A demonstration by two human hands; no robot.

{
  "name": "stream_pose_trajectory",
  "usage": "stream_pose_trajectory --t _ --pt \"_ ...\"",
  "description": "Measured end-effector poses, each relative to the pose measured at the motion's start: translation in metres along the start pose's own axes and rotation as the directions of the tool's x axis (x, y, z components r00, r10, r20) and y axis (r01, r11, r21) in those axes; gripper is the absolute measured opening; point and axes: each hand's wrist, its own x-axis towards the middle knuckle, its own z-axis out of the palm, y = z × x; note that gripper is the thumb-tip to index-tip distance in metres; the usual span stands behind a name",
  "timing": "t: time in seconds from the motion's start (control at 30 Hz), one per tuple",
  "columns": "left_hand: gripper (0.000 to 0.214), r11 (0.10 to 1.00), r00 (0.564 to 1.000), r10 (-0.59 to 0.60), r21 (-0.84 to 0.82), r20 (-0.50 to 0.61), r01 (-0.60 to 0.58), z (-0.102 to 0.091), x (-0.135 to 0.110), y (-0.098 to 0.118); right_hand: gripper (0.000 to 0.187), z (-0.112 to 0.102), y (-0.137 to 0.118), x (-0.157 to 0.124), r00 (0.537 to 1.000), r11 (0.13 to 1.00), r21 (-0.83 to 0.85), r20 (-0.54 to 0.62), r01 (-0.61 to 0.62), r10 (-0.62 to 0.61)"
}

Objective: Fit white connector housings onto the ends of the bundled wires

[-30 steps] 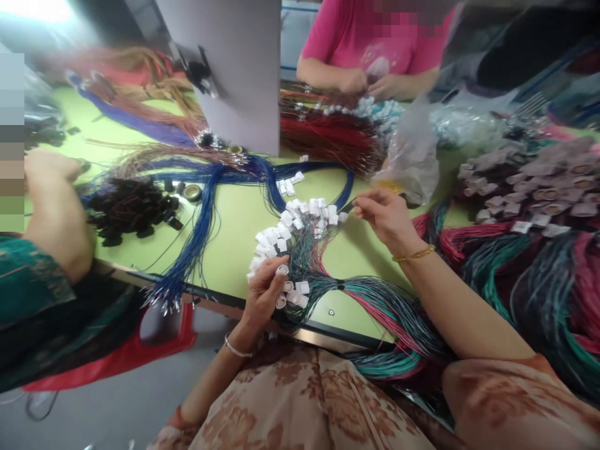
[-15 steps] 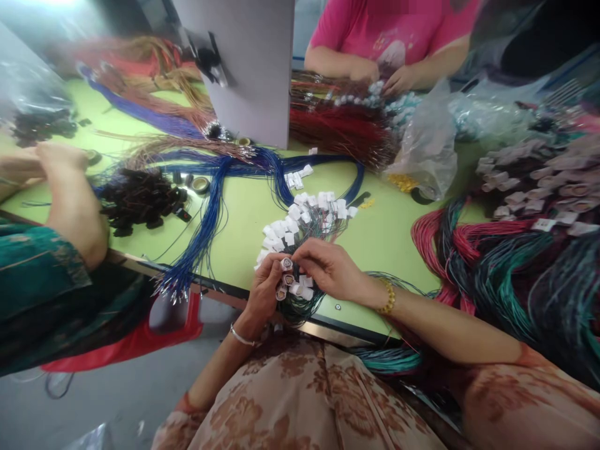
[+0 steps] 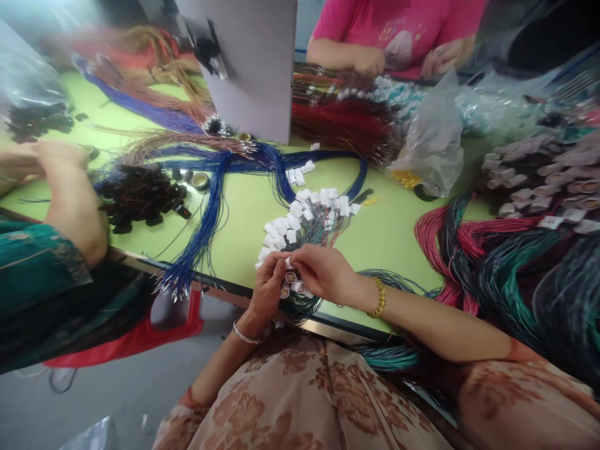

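Gripping a white connector (image 3: 288, 262) between thumb and fingers, your left hand (image 3: 268, 284) is meeting your right hand (image 3: 325, 269), which is curling in beside that connector; its fingertips are hiding, so whether they are pinching anything, I cannot tell. More white connectors (image 3: 281, 226) are fanning out just beyond both hands, dark wires (image 3: 302, 310) looping beneath them. Blue wires (image 3: 213, 215) are lying left of your left hand, black connectors (image 3: 140, 197) sitting farther left.
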Motion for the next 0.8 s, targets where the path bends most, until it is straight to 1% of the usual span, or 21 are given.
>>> stream_pose_trajectory --t 0.1,0.17,0.27,0.33,0.37,0.4,0.43,0.5,0.53,0.57,0.6,0.63,0.67,0.7,0.73,0.8 --pt "0.036 1.000 0.999 0.029 0.008 -0.031 -0.028 0.003 -0.001 0.001 0.040 0.007 -0.001 -0.009 0.991 0.992 -0.127 0.133 -0.014 0.031" --pt "0.038 0.999 0.997 0.042 0.005 -0.059 -0.042 0.004 -0.002 0.003 0.047 0.014 -0.007 -0.017 0.976 0.981 -0.196 0.214 -0.006 0.049" --pt "0.040 0.999 0.994 0.045 0.003 -0.101 -0.045 0.007 -0.003 0.003 0.049 0.021 -0.021 -0.028 0.946 0.957 -0.284 0.321 0.060 0.036" --pt "0.038 0.999 0.992 0.048 0.019 -0.120 -0.046 0.008 -0.004 0.003 0.050 0.020 -0.029 -0.030 0.920 0.945 -0.311 0.390 0.099 0.032" --pt "0.038 0.998 0.991 0.056 0.040 -0.121 -0.051 0.008 -0.004 0.003 0.050 0.017 -0.030 -0.029 0.911 0.948 -0.304 0.409 0.092 0.043" --pt "0.036 0.995 0.990 0.073 0.073 -0.117 -0.065 0.008 -0.005 0.004 0.049 0.012 -0.030 -0.026 0.909 0.958 -0.279 0.411 0.061 0.062" --pt "0.035 0.988 0.989 0.106 0.122 -0.106 -0.093 0.009 -0.007 0.004 0.046 0.005 -0.028 -0.021 0.918 0.972 -0.235 0.386 0.005 0.089" --pt "0.031 0.944 0.972 0.227 0.259 -0.059 -0.205 0.009 -0.013 0.006 0.035 -0.010 -0.021 -0.008 0.952 0.983 -0.103 0.255 -0.149 0.171" --pt "0.030 0.896 0.952 0.306 0.337 0.001 -0.288 0.009 -0.016 0.007 0.029 -0.017 -0.016 -0.001 0.959 0.975 -0.019 0.181 -0.220 0.220" --pt "0.029 0.826 0.918 0.386 0.410 0.088 -0.387 0.009 -0.020 0.007 0.027 -0.023 -0.012 0.007 0.956 0.960 0.065 0.135 -0.272 0.262" --pt "0.028 0.736 0.870 0.456 0.470 0.188 -0.488 0.009 -0.023 0.007 0.027 -0.027 -0.007 0.015 0.947 0.942 0.128 0.128 -0.309 0.293" --pt "0.029 0.630 0.812 0.507 0.518 0.290 -0.579 0.009 -0.026 0.007 0.028 -0.029 -0.004 0.022 0.936 0.929 0.156 0.164 -0.335 0.310" --pt "0.029 0.513 0.750 0.540 0.558 0.381 -0.652 0.009 -0.028 0.006 0.029 -0.029 -0.002 0.030 0.919 0.925 0.142 0.237 -0.353 0.315" --pt "0.029 0.388 0.692 0.560 0.593 0.456 -0.705 0.010 -0.029 0.005 0.032 -0.028 -0.002 0.037 0.891 0.928 0.086 0.326 -0.361 0.316" --pt "0.029 0.263 0.642 0.570 0.626 0.513 -0.734 0.010 -0.030 0.003 0.035 -0.024 -0.002 0.043 0.855 0.935 -0.003 0.405 -0.353 0.324" --pt "0.029 0.044 0.563 0.560 0.657 0.608 -0.753 0.012 -0.031 -0.001 0.043 -0.015 -0.007 0.055 0.792 0.930 -0.217 0.489 -0.296 0.366"
